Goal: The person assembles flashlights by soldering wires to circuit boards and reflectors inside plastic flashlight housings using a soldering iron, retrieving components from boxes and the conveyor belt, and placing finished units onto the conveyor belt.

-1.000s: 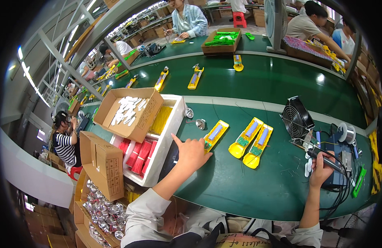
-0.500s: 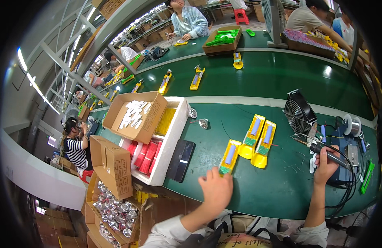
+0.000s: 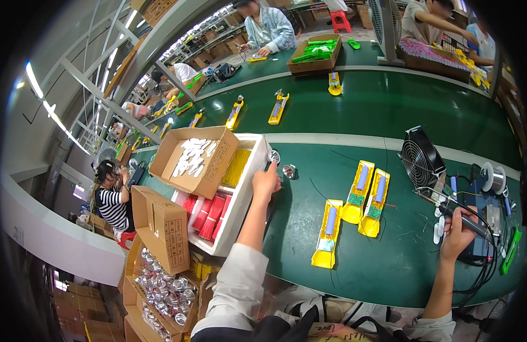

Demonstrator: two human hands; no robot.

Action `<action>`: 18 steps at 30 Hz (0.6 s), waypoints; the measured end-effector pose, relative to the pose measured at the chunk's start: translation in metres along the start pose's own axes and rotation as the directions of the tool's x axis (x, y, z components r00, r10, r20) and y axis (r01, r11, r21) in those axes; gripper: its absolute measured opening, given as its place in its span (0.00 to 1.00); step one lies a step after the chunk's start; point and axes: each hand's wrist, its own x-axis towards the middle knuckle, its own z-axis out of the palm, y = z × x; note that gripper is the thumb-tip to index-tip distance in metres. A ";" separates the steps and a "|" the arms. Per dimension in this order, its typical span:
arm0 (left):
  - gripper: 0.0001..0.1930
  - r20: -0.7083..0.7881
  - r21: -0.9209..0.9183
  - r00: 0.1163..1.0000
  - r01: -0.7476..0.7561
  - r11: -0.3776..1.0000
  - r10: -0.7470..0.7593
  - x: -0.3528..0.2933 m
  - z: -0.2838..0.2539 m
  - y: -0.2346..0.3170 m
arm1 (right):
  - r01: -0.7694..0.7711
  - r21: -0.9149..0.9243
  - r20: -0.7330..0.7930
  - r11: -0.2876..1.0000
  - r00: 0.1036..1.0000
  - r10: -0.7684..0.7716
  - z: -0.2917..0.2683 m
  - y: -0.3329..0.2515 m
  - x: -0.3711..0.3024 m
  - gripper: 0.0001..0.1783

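My left hand point(image 3: 265, 183) reaches beside the white foam box, index finger stretched out to a small silver reflector cup point(image 3: 273, 155); the fingertip is at its near rim. A second reflector cup point(image 3: 289, 171) lies just to the right. In my right hand point(image 3: 458, 232) is a soldering iron point(image 3: 466, 221), held in front of the black fan, its tip pointing up and left. Between my hands lie three yellow plastic housings, each with a purple battery cell and a circuit board: the nearest housing point(image 3: 325, 257), the middle housing point(image 3: 350, 212) and the right housing point(image 3: 368, 227).
The foam box point(image 3: 253, 165) holds red and yellow wires, with a carton point(image 3: 204, 183) of white pieces on top. A black fan point(image 3: 421, 157), solder spool point(image 3: 493, 178) and blue soldering station point(image 3: 473, 248) stand at right. More reflectors fill a carton point(image 3: 166, 293) below left. Co-workers sit beyond.
My left hand has left the nearest yellow housing and moved up and left to the reflector cup. My right hand keeps hold of the soldering iron. The view has shifted slightly.
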 end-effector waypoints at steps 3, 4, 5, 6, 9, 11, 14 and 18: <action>0.19 -0.055 0.044 0.998 0.035 0.998 -0.032 0.025 0.011 -0.006 | -0.004 -0.013 -0.021 1.000 1.000 0.003 0.001 0.001 0.001 0.08; 0.17 -0.067 0.117 0.998 0.021 0.993 -0.013 0.028 0.017 -0.007 | -0.015 -0.028 -0.012 1.000 1.000 0.015 -0.004 0.003 0.002 0.07; 0.17 -0.059 0.114 0.998 0.020 0.993 -0.013 0.029 0.020 -0.008 | -0.027 -0.041 -0.002 0.999 1.000 0.027 -0.007 0.003 0.002 0.07; 0.13 -0.039 0.102 0.999 0.017 0.995 -0.013 0.031 0.022 -0.008 | -0.023 -0.046 -0.004 0.999 1.000 0.023 -0.007 0.002 0.002 0.07; 0.09 -0.034 -0.075 0.995 -0.099 0.992 0.097 0.031 0.017 -0.025 | -0.047 -0.027 0.006 0.999 0.999 0.047 -0.002 -0.002 -0.003 0.07; 0.06 -0.102 -0.276 0.968 -0.251 0.928 0.231 0.017 0.015 -0.026 | -0.026 0.044 -0.071 0.999 0.997 0.029 0.005 -0.006 -0.005 0.08; 0.05 -0.077 -0.372 0.886 -0.452 0.811 0.458 -0.034 0.003 -0.013 | -0.035 0.058 -0.134 0.998 0.990 0.043 -0.007 -0.016 -0.016 0.08; 0.03 0.161 -0.314 0.894 -0.355 0.881 0.417 -0.125 -0.027 -0.033 | -0.106 -0.051 -0.113 0.993 0.988 0.100 -0.043 -0.031 -0.068 0.09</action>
